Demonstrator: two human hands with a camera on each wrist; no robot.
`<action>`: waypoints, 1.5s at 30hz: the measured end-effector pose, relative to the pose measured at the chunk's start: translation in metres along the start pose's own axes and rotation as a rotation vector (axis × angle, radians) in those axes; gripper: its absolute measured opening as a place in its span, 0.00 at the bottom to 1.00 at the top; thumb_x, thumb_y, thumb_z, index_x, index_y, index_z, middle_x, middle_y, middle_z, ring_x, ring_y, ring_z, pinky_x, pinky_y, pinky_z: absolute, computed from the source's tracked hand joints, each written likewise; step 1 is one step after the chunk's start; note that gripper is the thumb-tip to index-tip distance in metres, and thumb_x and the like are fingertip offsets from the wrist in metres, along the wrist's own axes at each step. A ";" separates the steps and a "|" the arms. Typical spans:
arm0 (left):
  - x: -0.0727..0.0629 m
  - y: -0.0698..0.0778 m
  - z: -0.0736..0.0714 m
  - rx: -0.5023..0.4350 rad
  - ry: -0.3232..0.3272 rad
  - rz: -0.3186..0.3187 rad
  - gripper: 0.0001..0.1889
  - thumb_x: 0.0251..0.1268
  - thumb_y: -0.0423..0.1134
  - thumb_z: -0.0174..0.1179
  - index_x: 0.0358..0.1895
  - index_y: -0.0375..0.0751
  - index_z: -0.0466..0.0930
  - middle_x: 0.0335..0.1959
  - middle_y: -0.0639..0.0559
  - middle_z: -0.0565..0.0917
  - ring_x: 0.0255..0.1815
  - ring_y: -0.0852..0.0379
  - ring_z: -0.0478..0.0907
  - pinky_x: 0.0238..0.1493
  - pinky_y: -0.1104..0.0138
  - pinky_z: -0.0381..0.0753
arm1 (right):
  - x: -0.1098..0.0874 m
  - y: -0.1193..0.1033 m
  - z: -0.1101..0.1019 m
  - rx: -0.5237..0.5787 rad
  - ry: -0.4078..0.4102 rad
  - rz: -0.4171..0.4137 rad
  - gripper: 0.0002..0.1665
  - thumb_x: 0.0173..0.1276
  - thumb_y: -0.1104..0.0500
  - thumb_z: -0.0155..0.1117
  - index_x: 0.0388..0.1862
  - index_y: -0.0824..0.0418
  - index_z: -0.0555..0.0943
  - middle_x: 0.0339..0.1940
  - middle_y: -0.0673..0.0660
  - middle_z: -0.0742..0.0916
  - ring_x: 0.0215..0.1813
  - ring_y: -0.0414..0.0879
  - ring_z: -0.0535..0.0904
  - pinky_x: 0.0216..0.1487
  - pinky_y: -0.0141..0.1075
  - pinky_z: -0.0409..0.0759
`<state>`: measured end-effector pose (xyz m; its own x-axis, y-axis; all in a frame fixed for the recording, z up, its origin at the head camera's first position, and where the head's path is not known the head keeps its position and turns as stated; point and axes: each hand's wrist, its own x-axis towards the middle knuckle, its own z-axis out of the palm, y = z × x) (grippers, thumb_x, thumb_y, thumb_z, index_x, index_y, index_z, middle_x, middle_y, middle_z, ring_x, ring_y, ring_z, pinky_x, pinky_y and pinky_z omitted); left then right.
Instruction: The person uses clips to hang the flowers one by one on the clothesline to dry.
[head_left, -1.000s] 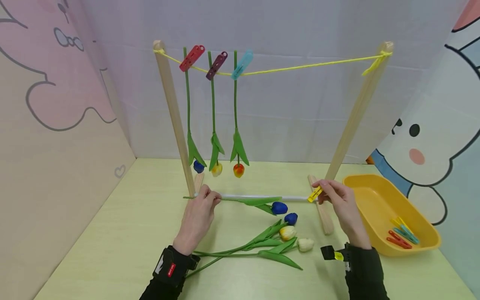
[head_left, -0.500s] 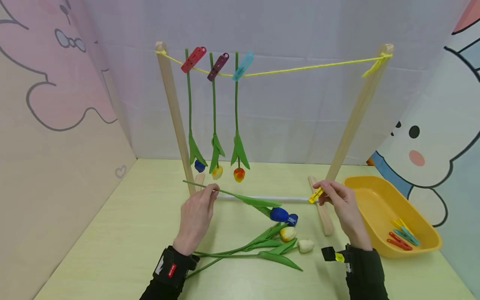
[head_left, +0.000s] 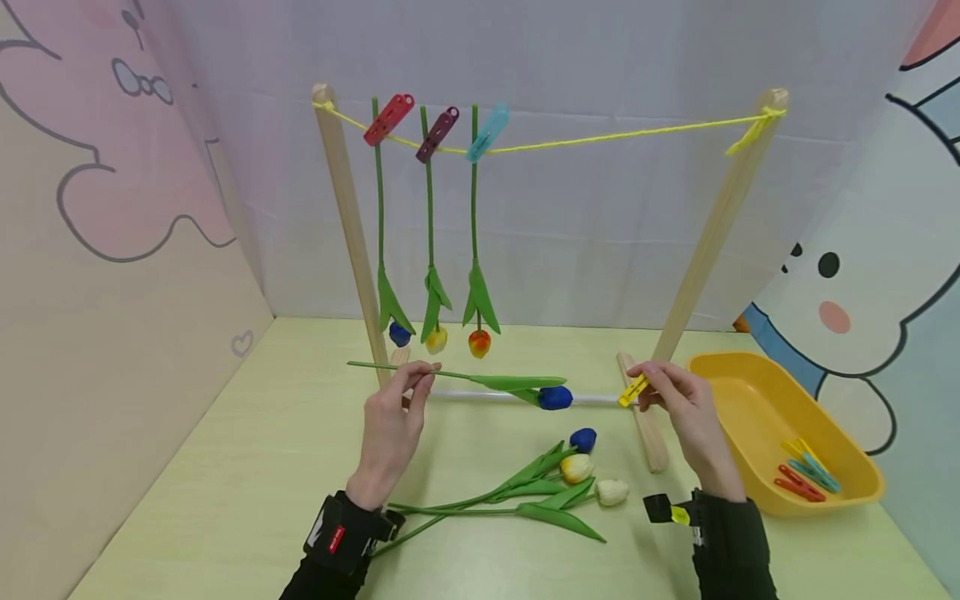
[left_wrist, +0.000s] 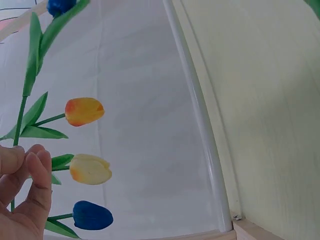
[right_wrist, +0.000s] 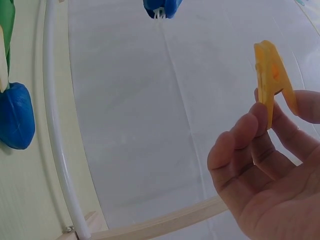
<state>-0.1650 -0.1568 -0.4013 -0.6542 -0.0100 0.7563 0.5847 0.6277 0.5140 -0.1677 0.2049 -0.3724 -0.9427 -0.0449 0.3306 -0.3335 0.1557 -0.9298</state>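
My left hand (head_left: 392, 429) pinches a blue tulip (head_left: 517, 382) by its stem, near-level, mid-frame. Right hand (head_left: 682, 412) pinches a yellow clothespin (head_left: 632, 391), right of centre. Loose tulips (head_left: 558, 518) on tabletop (head_left: 202, 475), lower centre. Tub (head_left: 735, 400) with pegs (head_left: 813, 475), lower right. Three hanging tulips (head_left: 432, 312) clipped to yellow string (head_left: 675, 130), upper left of centre.

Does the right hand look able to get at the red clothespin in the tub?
Probably yes: the open-topped tub stands beside the right hand, and nothing covers the red clothespin. The hand pinches a yellow clothespin, though, which may hinder grasping.
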 end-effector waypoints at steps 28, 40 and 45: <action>0.005 0.006 -0.010 -0.503 -0.033 -0.263 0.06 0.71 0.29 0.60 0.47 0.33 0.81 0.43 0.38 0.89 0.28 0.65 0.79 0.28 0.73 0.78 | 0.000 0.000 0.000 0.086 0.115 -0.021 0.12 0.76 0.62 0.59 0.56 0.60 0.81 0.34 0.43 0.85 0.32 0.40 0.81 0.36 0.25 0.82; 0.009 0.006 -0.010 -0.587 0.041 -0.283 0.13 0.72 0.26 0.57 0.39 0.24 0.60 0.38 0.66 0.88 0.25 0.66 0.76 0.26 0.74 0.75 | 0.001 0.000 0.000 0.092 0.107 -0.026 0.11 0.76 0.62 0.59 0.53 0.54 0.83 0.35 0.43 0.85 0.32 0.40 0.81 0.35 0.25 0.81; 0.008 0.008 -0.011 -0.563 0.048 -0.290 0.13 0.72 0.27 0.57 0.42 0.26 0.60 0.38 0.68 0.88 0.24 0.65 0.75 0.25 0.73 0.74 | 0.001 0.000 0.000 0.091 0.108 -0.019 0.11 0.76 0.62 0.60 0.54 0.55 0.82 0.35 0.43 0.85 0.32 0.40 0.81 0.35 0.26 0.81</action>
<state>-0.1605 -0.1607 -0.3869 -0.8095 -0.1612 0.5645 0.5578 0.0887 0.8252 -0.1690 0.2053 -0.3721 -0.9313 0.0604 0.3591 -0.3553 0.0651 -0.9325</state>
